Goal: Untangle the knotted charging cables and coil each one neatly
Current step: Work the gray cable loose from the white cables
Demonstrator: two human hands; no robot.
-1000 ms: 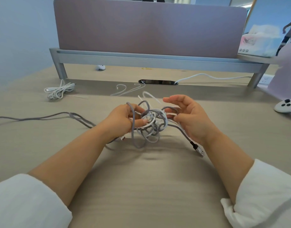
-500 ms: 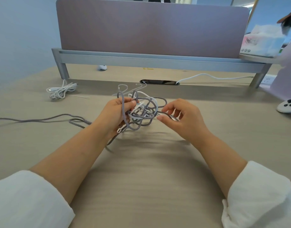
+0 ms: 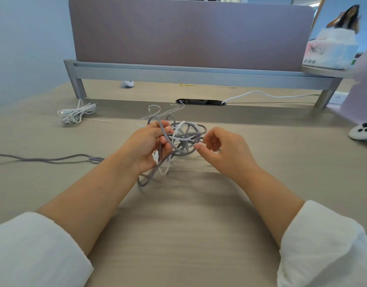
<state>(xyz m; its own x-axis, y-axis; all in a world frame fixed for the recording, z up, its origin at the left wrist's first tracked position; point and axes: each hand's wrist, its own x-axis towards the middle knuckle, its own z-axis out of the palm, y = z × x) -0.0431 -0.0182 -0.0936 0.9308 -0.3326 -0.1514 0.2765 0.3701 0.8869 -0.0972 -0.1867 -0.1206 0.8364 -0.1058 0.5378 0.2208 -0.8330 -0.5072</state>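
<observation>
A knot of grey braided cable and white cable (image 3: 183, 137) hangs just above the wooden desk (image 3: 178, 214) at centre. My left hand (image 3: 146, 148) grips the knot's left side, with grey strands running over its fingers and a white plug against the palm. A grey loop (image 3: 146, 181) droops below that hand to the desk. My right hand (image 3: 224, 150) sits at the knot's right edge, fingers curled, thumb and forefinger pinching a grey strand. The grey cable's tail (image 3: 47, 158) trails off to the left across the desk.
A bundled white cable (image 3: 75, 115) lies at the back left. Pale thin cable ends (image 3: 164, 112) lie behind the knot. Farther back are a cable port (image 3: 199, 101), a plugged white lead (image 3: 261, 94), and a raised shelf with a partition (image 3: 188, 32). A white controller (image 3: 363, 131) sits far right.
My left hand has turned and lifted the knot, and a grey loop now hangs below it. My right hand has stayed at the knot's right edge, its fingers more curled.
</observation>
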